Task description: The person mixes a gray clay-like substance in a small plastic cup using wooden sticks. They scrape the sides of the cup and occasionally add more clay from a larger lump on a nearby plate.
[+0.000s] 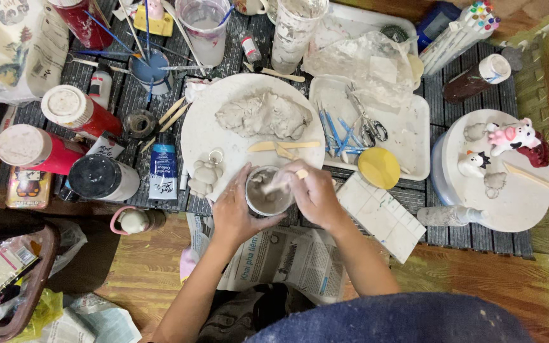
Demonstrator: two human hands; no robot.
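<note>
Small cup (268, 192) of grey slurry sits at front edge of work mat (471, 238), just below round white board (223, 121) carrying clay lump (264, 115). Left hand (235, 213) wraps cup wall, gripping. Right hand (314, 192) closed on wooden stick (285, 181), tip in cup. Risk, judged: vigorous stirring tips cup over edge, slurry onto newspaper (287, 257); clay figure (206, 176) just beside cup, exposed to splashes.

Both forearms are bare to the elbow, with no sleeves, gloves, rings or watch visible. The left hand (235, 213) and right hand (316, 194) carry traces of pale grey clay.
</note>
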